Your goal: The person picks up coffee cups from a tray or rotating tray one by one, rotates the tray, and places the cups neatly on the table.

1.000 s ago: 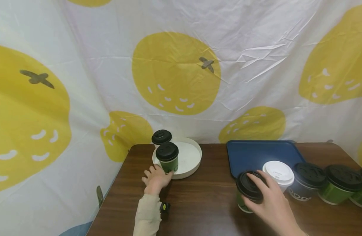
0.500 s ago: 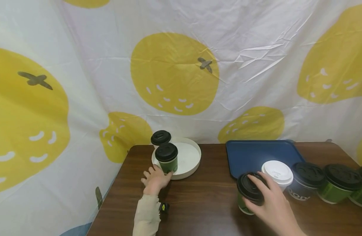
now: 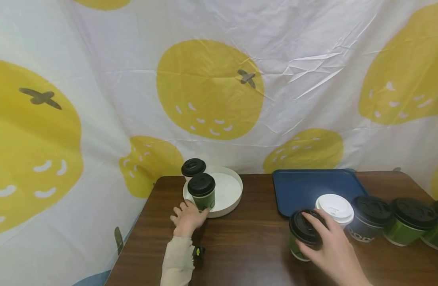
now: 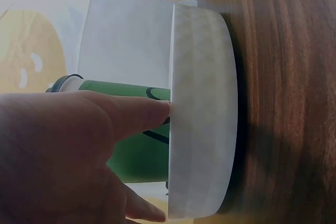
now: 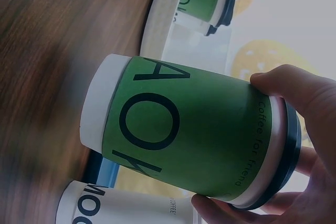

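Right hand [image 3: 331, 248] grips held green cup [image 5: 189, 129] just in front of blue tray [image 3: 311, 186]. Well left of blue tray: left hand [image 3: 188, 218], fingers extended, touches rim of white round tray [image 3: 228, 190]; second green cup [image 3: 203, 194] inside. White-lidded cup [image 3: 335, 207] at blue tray's front edge.

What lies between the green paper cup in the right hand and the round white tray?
Only bare brown wood-grain tabletop, seen in the head view.

The right grip [image 3: 333, 250] holds a black-lidded green cup [image 3: 301, 232] near the blue tray [image 3: 308, 186].
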`<state>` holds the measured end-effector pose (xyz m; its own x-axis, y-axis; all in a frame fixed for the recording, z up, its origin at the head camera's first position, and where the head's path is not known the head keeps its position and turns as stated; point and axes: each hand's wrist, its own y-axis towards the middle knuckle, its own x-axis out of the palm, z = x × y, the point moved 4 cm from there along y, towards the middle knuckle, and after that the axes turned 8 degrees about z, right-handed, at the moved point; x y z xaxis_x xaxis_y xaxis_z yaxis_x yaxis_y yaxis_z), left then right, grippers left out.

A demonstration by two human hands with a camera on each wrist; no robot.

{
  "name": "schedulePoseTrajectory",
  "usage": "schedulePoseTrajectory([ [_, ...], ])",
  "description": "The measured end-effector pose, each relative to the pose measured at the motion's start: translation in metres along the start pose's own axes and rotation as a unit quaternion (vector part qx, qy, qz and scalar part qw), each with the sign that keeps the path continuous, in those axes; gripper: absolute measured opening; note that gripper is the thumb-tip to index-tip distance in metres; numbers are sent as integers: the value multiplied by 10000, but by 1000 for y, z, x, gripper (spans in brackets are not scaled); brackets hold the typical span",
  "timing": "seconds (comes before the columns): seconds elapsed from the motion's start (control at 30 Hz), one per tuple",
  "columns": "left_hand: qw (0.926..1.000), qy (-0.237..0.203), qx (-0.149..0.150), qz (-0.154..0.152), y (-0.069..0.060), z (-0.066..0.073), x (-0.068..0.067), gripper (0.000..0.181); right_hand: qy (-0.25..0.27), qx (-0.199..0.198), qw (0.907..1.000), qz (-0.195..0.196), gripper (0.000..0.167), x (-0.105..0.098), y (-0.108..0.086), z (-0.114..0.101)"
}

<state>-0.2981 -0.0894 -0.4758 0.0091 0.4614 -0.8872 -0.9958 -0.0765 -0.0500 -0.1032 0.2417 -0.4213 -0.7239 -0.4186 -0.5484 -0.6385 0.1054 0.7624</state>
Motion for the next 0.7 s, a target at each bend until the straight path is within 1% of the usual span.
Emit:
schedulePoseTrajectory([
  [0.2, 10000, -46, -6, -1, -1, 1, -1, 95, -11, 34, 10000, -10, 74, -1, -2, 2],
  [0.4, 10000, -40, 32, 12, -7, 5, -6, 93, -97, 142, 9998, -100, 76, 0, -6, 5],
  [0.53, 10000, -20, 34, 30, -8, 6, -6, 93, -90, 141, 9998, -53, 77, -2, -7, 6],
  [0.7, 9999, -140, 18, 70, -7, 7, -5, 96, -80, 75, 9999, 54, 78, -3, -8, 8],
])
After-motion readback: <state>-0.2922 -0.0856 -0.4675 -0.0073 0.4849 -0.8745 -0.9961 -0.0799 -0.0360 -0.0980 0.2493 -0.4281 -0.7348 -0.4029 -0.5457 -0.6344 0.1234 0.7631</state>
